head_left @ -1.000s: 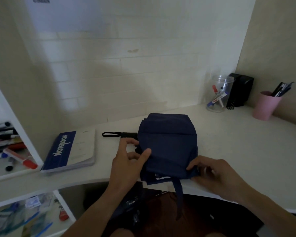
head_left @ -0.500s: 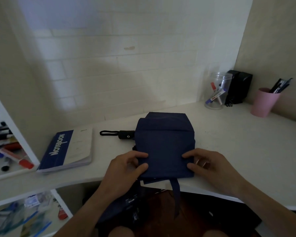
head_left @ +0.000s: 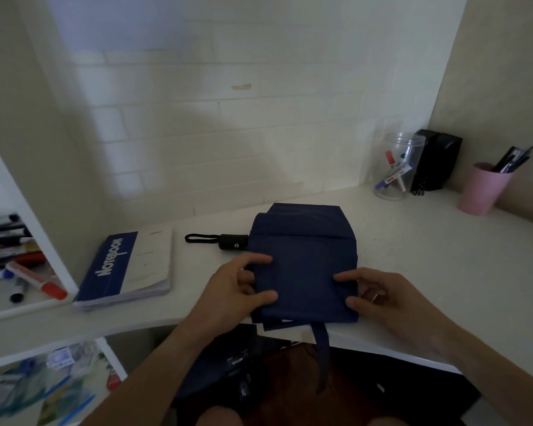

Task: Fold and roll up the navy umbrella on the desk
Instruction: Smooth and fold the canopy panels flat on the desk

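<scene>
The navy umbrella [head_left: 305, 259] lies flat on the white desk [head_left: 428, 272] right in front of you, its canopy gathered into a rough rectangle of layered folds, with the near edge reaching the desk's front edge. Its black handle [head_left: 233, 241] sticks out from the umbrella's far left corner, and a thin black wrist loop [head_left: 199, 238] trails further left from it. A navy strap [head_left: 322, 348] hangs down from the umbrella's near edge, over the front of the desk. Your left hand [head_left: 237, 290] pinches the umbrella's left edge, thumb on top of the fabric and fingers curled at the side. Your right hand [head_left: 382, 298] grips the umbrella's right edge in the same way, thumb on the cloth and fingers bent round the side. Left of the umbrella, beyond the handle, a blue and white notebook [head_left: 130, 267] lies flat on the desk. Well behind the umbrella to the right stand a clear jar [head_left: 396, 167] of markers, a black box [head_left: 437, 162] just beside it, and a pink cup [head_left: 482, 189] holding pens.
</scene>
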A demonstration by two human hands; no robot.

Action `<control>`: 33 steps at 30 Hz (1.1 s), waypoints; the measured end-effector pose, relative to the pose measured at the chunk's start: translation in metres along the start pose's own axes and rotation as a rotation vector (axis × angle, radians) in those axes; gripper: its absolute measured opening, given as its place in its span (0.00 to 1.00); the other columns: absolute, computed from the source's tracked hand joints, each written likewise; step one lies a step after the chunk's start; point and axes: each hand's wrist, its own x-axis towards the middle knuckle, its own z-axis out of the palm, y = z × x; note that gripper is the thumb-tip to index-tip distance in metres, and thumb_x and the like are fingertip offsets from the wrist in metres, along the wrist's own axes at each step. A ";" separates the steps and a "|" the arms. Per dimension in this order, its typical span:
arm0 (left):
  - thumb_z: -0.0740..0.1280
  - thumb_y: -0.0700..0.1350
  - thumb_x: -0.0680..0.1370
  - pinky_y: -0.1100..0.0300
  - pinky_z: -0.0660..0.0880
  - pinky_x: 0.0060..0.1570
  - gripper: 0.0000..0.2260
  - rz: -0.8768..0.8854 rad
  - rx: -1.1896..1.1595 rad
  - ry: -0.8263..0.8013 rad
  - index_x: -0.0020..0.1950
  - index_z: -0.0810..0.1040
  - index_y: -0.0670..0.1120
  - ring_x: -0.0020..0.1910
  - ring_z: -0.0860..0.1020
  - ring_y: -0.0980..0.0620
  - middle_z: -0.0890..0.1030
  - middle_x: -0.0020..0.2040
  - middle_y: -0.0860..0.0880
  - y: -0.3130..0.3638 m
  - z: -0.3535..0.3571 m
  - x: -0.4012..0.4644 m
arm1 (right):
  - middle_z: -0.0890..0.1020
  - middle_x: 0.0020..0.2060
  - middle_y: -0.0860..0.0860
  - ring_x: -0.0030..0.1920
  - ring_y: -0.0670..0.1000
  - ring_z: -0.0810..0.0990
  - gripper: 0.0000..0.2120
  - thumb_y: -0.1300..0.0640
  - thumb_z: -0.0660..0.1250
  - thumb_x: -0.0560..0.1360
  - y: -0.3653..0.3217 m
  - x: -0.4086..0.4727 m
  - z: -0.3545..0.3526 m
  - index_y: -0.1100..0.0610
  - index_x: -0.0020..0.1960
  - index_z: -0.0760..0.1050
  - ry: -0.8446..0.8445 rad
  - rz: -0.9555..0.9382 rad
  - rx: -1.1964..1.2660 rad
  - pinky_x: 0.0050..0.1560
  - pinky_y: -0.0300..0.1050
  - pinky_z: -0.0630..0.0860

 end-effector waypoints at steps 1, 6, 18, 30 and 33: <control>0.81 0.42 0.70 0.55 0.84 0.46 0.28 0.010 0.104 -0.005 0.67 0.77 0.57 0.37 0.83 0.52 0.84 0.52 0.47 -0.005 -0.001 0.001 | 0.81 0.35 0.43 0.35 0.41 0.78 0.18 0.59 0.74 0.76 0.000 0.001 0.001 0.39 0.59 0.80 -0.008 0.012 -0.049 0.42 0.35 0.75; 0.80 0.48 0.71 0.63 0.79 0.49 0.32 0.037 0.374 -0.083 0.73 0.73 0.53 0.37 0.80 0.59 0.82 0.50 0.51 -0.008 0.001 0.004 | 0.78 0.44 0.41 0.43 0.41 0.77 0.21 0.51 0.70 0.77 -0.020 0.004 0.001 0.42 0.69 0.74 -0.130 0.087 -0.553 0.48 0.32 0.72; 0.77 0.58 0.71 0.80 0.66 0.44 0.31 0.156 0.718 -0.275 0.72 0.76 0.51 0.41 0.73 0.64 0.74 0.54 0.55 0.007 -0.019 0.007 | 0.41 0.81 0.41 0.80 0.41 0.34 0.35 0.29 0.34 0.76 0.004 0.039 0.027 0.41 0.81 0.43 -0.386 -0.292 -0.827 0.82 0.46 0.42; 0.45 0.66 0.83 0.58 0.41 0.80 0.32 0.391 1.062 -0.357 0.83 0.40 0.53 0.81 0.39 0.60 0.40 0.83 0.57 -0.017 0.028 0.030 | 0.35 0.79 0.39 0.77 0.36 0.33 0.37 0.31 0.41 0.79 0.012 0.047 0.031 0.47 0.81 0.34 -0.380 -0.192 -0.841 0.80 0.40 0.39; 0.44 0.69 0.81 0.56 0.42 0.81 0.35 0.411 1.092 -0.407 0.83 0.38 0.54 0.80 0.37 0.61 0.39 0.83 0.58 -0.016 0.026 0.040 | 0.34 0.79 0.38 0.77 0.35 0.33 0.40 0.28 0.41 0.77 0.011 0.052 0.024 0.45 0.81 0.33 -0.420 -0.148 -0.837 0.79 0.39 0.37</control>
